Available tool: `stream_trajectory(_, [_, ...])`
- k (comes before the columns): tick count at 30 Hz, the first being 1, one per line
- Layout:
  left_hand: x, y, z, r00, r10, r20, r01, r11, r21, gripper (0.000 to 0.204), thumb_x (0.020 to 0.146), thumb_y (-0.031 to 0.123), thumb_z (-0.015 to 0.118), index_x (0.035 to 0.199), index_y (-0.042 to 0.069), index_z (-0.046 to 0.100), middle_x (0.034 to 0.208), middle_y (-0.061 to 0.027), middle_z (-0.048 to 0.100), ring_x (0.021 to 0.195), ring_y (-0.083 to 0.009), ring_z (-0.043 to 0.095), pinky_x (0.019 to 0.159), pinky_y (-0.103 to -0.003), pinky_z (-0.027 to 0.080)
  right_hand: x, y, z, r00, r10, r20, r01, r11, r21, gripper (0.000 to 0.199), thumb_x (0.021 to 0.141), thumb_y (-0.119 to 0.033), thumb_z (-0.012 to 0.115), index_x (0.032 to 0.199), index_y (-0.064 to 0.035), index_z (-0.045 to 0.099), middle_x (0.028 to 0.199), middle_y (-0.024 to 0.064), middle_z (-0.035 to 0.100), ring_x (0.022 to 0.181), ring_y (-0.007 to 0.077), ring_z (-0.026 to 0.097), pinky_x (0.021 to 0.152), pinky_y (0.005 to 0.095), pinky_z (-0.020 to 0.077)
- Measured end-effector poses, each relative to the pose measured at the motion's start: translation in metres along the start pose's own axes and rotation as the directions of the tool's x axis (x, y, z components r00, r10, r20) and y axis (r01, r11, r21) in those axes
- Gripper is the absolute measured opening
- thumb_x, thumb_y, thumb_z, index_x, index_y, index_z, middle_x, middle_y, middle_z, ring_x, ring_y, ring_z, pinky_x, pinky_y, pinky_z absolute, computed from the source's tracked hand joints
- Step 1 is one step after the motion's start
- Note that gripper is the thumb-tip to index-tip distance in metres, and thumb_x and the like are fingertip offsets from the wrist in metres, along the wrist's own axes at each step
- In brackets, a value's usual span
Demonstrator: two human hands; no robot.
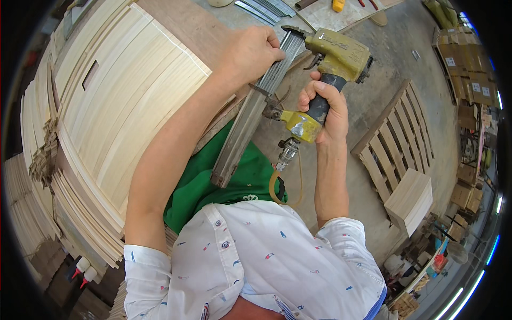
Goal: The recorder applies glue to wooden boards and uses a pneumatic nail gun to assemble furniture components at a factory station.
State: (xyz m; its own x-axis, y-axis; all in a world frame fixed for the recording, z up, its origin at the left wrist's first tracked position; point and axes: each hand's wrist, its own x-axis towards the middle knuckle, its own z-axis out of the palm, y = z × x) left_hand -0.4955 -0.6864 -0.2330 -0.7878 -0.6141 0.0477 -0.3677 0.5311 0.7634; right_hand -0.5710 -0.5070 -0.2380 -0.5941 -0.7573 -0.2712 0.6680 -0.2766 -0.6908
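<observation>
Gripping the yellow nail gun [337, 53] by its handle, the right hand [326, 109] steadies it while the left hand [253, 52] pinches the nail strip [282, 61], only partly seated in the long magazine [246, 122].

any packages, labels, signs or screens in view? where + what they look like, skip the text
Cardboard boxes: stacked at the far right edge, brown, rectangular.
Box labels: small white rectangles on the box faces.
Glue bottles: lower left by the wood stacks, white with red nozzles.
No signs or screens visible.
</observation>
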Motion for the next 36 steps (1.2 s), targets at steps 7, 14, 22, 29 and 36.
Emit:
stream_trajectory(7, [-0.004,-0.020,0.022,0.988,-0.003,-0.157,-0.025,0.983,-0.181,0.033,0.080,0.029,0.070,0.091,-0.002,0.065,0.074,-0.0087,0.065,0.067,-0.0158,0.060,0.062,-0.030,0.047,0.001,0.000,-0.001,1.000,0.021,0.008,-0.021,0.999,0.039,0.028,0.082,-0.005,0.060,0.107,0.0029,0.049,0.069,0.0092,0.051,0.058,0.0202,0.055,0.051,0.0308,0.0455])
stream_trajectory(14, [-0.007,-0.013,0.025,0.988,-0.111,-0.108,0.081,0.964,-0.253,0.035,0.085,0.031,0.065,0.093,-0.003,0.064,0.074,-0.0110,0.064,0.069,-0.0182,0.059,0.065,-0.032,0.047,-0.002,-0.002,0.003,0.999,0.052,-0.007,-0.051,0.997,0.059,0.028,0.082,-0.005,0.060,0.106,0.0030,0.050,0.069,0.0090,0.051,0.059,0.0198,0.055,0.050,0.0301,0.0455])
stream_trajectory(22, [-0.059,0.006,-0.013,0.937,0.084,-0.338,-0.153,0.971,-0.184,0.031,0.088,0.026,0.062,0.092,-0.004,0.060,0.085,-0.0149,0.063,0.077,-0.0242,0.059,0.071,-0.032,0.046,0.001,-0.016,0.001,1.000,-0.005,0.027,0.004,1.000,0.015,0.027,0.083,-0.007,0.060,0.107,0.0024,0.051,0.070,0.0084,0.052,0.060,0.0194,0.053,0.052,0.0290,0.0452])
stream_trajectory(29, [-0.200,-0.024,-0.035,0.879,0.337,-0.337,-0.402,0.904,-0.146,0.013,0.074,0.005,0.071,0.080,0.003,0.060,0.078,-0.0093,0.059,0.078,-0.0269,0.058,0.070,-0.037,0.048,0.019,-0.029,0.010,0.993,-0.013,0.119,0.004,0.997,0.072,0.025,0.084,-0.008,0.059,0.106,0.0024,0.052,0.070,0.0079,0.051,0.065,0.0183,0.051,0.055,0.0280,0.0445])
stream_trajectory(36, [-0.202,-0.019,-0.008,0.723,0.411,-0.555,-0.535,0.841,-0.074,0.022,0.067,0.008,0.079,0.075,0.006,0.059,0.070,-0.0067,0.054,0.076,-0.0263,0.056,0.069,-0.036,0.048,0.016,-0.020,0.027,0.980,0.068,0.188,-0.087,0.992,0.093,0.025,0.085,-0.008,0.058,0.106,0.0024,0.052,0.071,0.0077,0.050,0.065,0.0185,0.050,0.055,0.0284,0.0443])
